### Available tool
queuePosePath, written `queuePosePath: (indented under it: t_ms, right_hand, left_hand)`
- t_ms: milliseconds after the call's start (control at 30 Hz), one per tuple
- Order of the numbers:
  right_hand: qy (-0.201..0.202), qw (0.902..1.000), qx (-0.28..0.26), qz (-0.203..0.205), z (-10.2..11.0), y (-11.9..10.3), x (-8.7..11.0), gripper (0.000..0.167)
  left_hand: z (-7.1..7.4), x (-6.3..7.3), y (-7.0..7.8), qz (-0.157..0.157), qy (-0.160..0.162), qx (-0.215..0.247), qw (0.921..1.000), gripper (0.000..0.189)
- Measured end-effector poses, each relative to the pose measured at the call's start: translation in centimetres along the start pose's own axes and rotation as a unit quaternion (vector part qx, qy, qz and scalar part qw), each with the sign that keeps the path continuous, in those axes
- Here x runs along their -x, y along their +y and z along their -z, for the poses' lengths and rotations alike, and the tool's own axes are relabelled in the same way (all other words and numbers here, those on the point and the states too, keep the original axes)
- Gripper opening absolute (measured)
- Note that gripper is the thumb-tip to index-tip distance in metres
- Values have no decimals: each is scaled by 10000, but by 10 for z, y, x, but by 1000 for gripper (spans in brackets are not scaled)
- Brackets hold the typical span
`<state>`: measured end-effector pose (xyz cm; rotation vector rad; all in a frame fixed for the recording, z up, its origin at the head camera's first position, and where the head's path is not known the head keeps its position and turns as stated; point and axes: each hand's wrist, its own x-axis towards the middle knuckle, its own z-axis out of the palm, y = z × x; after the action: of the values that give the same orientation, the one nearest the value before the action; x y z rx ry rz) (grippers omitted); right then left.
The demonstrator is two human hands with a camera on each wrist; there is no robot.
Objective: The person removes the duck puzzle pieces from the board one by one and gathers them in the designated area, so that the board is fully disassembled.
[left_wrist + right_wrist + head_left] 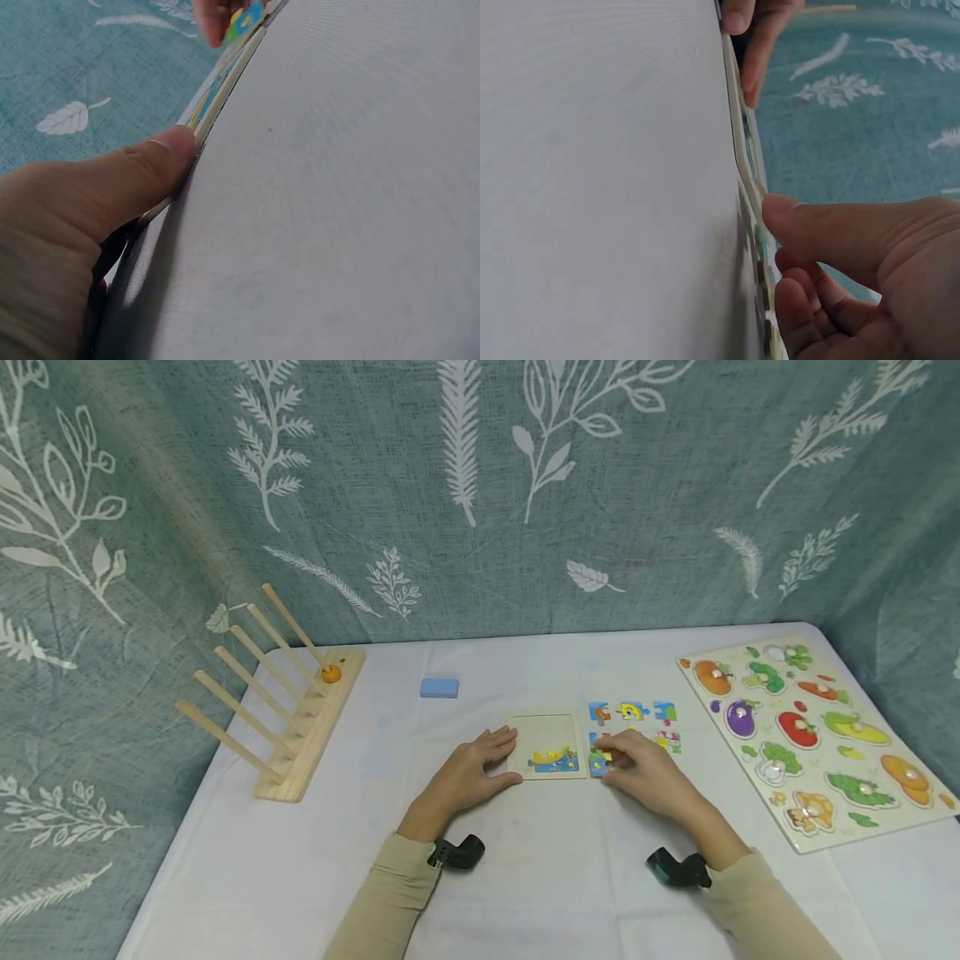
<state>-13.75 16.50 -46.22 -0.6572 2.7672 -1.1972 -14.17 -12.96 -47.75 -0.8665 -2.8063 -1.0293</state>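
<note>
A shallow wooden puzzle tray (542, 727) lies on the white table, with joined blue and yellow pieces (555, 762) along its lower right. My left hand (471, 768) rests at the tray's left side, fingers extended, thumb against the near edge in the left wrist view. Just right of the tray, my right hand (647, 774) pinches a puzzle piece (244, 24) with blue and yellow on it between thumb and fingertips. Several loose jigsaw pieces (632, 711) lie beyond that hand, which partly hides some of them.
At the left stands a wooden base (311, 760) with several slanted pegs and an orange bead (331, 673). A blue block (439, 688) lies behind the tray. On the right is a vegetable knob-puzzle board (813, 768). A patterned green curtain (480, 560) hangs behind the table.
</note>
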Motion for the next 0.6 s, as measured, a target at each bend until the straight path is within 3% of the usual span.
queuePosePath:
  t_ms: [200,600]
  right_hand:
    - [-156,9994,191,-252,1,5,7,42]
    - [-181,9996,118,-170,4,3,7,47]
  left_hand:
    - [0,0,0,25,-35,-15,10000,63]
    - [-1,0,-1,41,-11,-35,10000,63]
